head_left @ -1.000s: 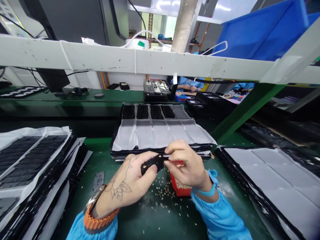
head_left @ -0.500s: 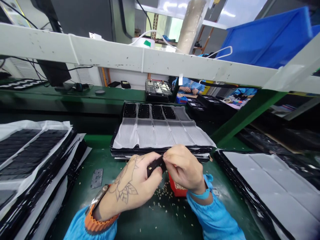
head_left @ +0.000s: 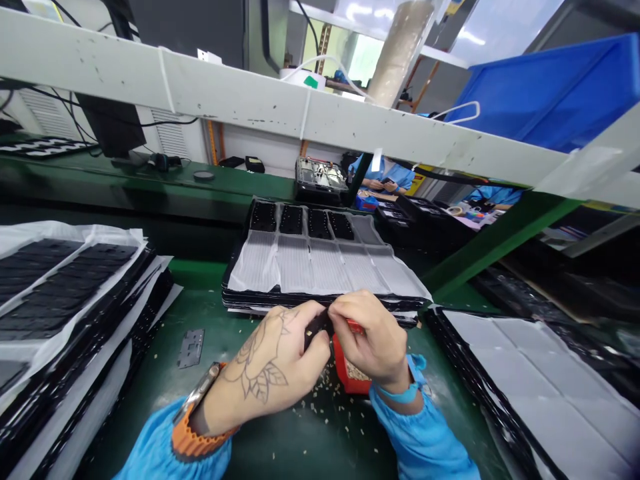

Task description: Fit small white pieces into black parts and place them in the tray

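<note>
My left hand [head_left: 280, 357] is closed around a small dark flat part [head_left: 316, 325], thumb on its near face. At that part's right end, the thumb and forefinger of my right hand [head_left: 370, 337] are pinched together; whatever lies between those fingertips is too small or hidden to make out. Partly covered by the right hand, a red box [head_left: 351, 380] holds many tiny pale pieces. More of these pale chips [head_left: 326, 408] lie scattered on the green table around it. A flat grey plate with cut-outs [head_left: 191, 348] rests left of my left hand.
Straight ahead stands a stack of black trays [head_left: 325, 267], some dark plates in its back row. Further trays [head_left: 65, 287] are piled at the left, and others [head_left: 545, 373] at the right. A white shelf beam [head_left: 280, 110] crosses above. Behind, a co-worker's hands [head_left: 383, 185] show.
The view has shifted slightly. The dark part has turned in my left hand and shows less of its face. My right fingertips stay pinched at its end.
</note>
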`<state>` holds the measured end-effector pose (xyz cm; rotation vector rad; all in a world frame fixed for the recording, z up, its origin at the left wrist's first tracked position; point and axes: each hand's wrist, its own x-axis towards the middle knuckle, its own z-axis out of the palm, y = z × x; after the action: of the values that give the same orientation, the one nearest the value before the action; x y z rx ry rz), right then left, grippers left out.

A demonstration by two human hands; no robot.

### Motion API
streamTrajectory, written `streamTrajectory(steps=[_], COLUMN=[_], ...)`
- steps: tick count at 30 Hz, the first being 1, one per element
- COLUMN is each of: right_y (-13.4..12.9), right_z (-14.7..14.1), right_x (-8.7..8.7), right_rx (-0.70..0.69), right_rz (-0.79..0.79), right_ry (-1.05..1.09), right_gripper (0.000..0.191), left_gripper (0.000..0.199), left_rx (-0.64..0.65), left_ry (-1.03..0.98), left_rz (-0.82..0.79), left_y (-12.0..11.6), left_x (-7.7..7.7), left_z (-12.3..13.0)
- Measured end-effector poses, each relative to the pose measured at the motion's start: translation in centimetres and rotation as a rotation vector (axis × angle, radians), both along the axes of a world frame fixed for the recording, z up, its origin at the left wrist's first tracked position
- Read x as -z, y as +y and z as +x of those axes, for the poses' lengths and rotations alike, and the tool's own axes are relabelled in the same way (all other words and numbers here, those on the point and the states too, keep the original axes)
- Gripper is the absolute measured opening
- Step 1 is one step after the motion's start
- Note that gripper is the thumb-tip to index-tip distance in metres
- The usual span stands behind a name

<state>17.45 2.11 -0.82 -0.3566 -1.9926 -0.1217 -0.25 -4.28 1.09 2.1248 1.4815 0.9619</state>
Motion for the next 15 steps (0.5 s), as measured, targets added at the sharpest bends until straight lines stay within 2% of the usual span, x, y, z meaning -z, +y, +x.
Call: streamTrajectory(steps=[6,15], right_y=[0.7,1.1], right_z=[-0.4,-0.7], right_x=[1.1,1.3], right_rx=[0.050,0.045], right_rz=[0.014,-0.016], right_ry=[-0.006,-0.040], right_gripper=[0.031,0.030], left_gripper=[0.018,0.015], left_rx=[-0.005,-0.007], left_ry=[0.018,0.097], left_rz=[-0.010,0.076], left_y=[0.5,0.9], left_x=[0.0,-0.1], left_z=[0.1,-0.1])
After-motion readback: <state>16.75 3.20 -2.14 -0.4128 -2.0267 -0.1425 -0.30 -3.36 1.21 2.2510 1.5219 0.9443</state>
